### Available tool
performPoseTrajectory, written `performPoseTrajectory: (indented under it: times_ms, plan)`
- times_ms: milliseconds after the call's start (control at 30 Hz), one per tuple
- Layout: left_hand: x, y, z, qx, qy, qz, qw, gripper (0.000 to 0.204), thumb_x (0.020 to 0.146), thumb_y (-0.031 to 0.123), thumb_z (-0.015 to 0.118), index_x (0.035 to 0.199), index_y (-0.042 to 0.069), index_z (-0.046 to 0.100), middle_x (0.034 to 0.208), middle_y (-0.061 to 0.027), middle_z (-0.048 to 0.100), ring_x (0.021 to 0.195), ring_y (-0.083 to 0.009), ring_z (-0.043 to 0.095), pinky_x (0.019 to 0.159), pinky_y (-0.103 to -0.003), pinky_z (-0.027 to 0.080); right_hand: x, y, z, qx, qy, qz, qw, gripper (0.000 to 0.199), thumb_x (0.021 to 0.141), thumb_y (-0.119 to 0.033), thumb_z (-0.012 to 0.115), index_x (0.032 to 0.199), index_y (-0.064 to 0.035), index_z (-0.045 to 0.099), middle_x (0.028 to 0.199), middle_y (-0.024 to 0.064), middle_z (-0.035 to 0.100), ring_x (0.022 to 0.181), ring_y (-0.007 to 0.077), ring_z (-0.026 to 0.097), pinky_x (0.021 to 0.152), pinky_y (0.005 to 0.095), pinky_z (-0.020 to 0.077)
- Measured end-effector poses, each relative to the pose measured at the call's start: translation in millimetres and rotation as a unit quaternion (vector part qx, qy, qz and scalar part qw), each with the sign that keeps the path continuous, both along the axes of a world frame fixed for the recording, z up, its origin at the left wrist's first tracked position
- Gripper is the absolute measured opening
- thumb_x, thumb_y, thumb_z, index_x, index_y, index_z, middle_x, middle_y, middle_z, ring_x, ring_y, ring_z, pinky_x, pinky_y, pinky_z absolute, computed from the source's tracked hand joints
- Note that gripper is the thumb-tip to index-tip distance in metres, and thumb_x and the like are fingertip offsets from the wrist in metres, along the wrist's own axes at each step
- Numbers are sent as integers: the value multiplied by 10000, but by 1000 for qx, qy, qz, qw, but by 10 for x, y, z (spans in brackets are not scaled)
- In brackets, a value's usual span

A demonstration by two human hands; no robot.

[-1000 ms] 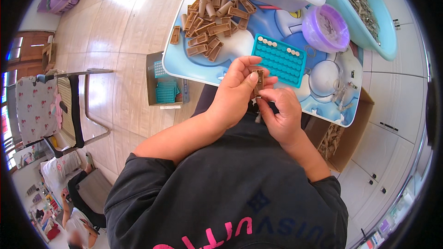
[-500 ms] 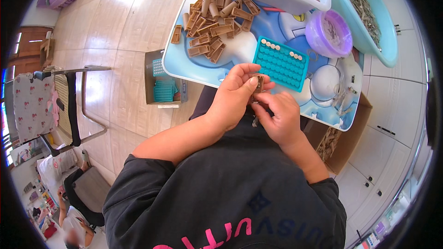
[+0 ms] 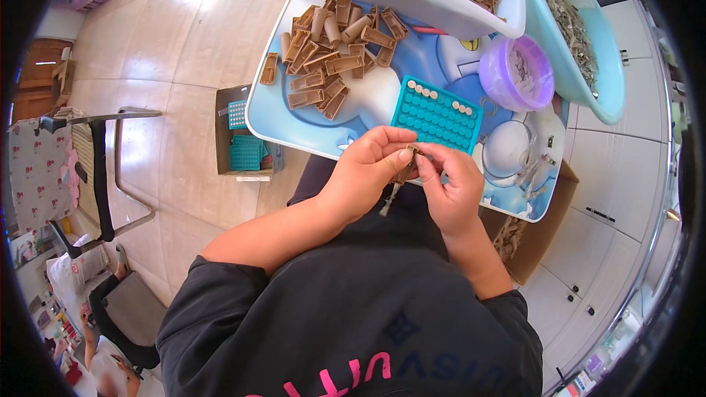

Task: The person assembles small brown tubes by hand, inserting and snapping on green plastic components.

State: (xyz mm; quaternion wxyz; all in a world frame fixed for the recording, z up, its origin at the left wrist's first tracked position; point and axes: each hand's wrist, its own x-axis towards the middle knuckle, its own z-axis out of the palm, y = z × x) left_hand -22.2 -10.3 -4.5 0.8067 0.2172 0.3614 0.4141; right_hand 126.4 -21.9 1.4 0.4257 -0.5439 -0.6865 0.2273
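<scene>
Just past the table's near edge, a small brown plastic casing is gripped by my left hand, its thumb pressed along one side. The fingers of my right hand are pinched at the casing's upper end; whether they hold a separate small part is hidden. A short greyish strand hangs from the casing's lower end. Beyond my hands lies a teal tray of round pockets, with several small cream discs in its far row. A pile of similar brown casings lies at the table's far left.
A white tub of brown casings stands at the back. Beside it are a purple bowl and a teal basin of metallic-looking pieces. Right of the tray sit a white dome and loose wires. An open carton rests on the floor.
My right hand has moved from the casing's lower end to its upper end. The casing has tilted and sits slightly lower, its strand now more exposed. The view has shifted a little.
</scene>
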Motion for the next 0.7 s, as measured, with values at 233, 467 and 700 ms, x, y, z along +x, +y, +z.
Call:
performPoseTrajectory:
  times_ms: [233, 467, 700]
  plan:
    - [-102, 94, 23, -47, 33, -45, 997, 266, 912, 76, 514, 1165, -6, 517, 1045, -114, 608, 921, -166, 611, 825, -296, 511, 62, 166, 6, -56, -5, 23, 998, 62, 746, -67, 665, 800, -48, 641, 642, 75, 592, 559, 240, 556, 544, 322, 417]
    - [-200, 242, -61, -78, -24, 16, 997, 295, 915, 116, 517, 1184, -6, 520, 1052, -136, 615, 935, -198, 619, 833, -318, 514, 169, 666, -20, 44, -173, -37, 983, 101, 728, -103, 681, 816, -57, 664, 725, 58, 560, 668, 235, 558, 589, 336, 437]
    - [-204, 325, -102, -111, -54, 13, 992, 308, 921, 116, 500, 1197, -21, 498, 1077, -141, 601, 947, -200, 612, 830, -318, 517, 215, 792, -110, 66, -266, -27, 961, 103, 694, -112, 694, 779, -73, 651, 767, 39, 560, 724, 224, 552, 622, 338, 438]
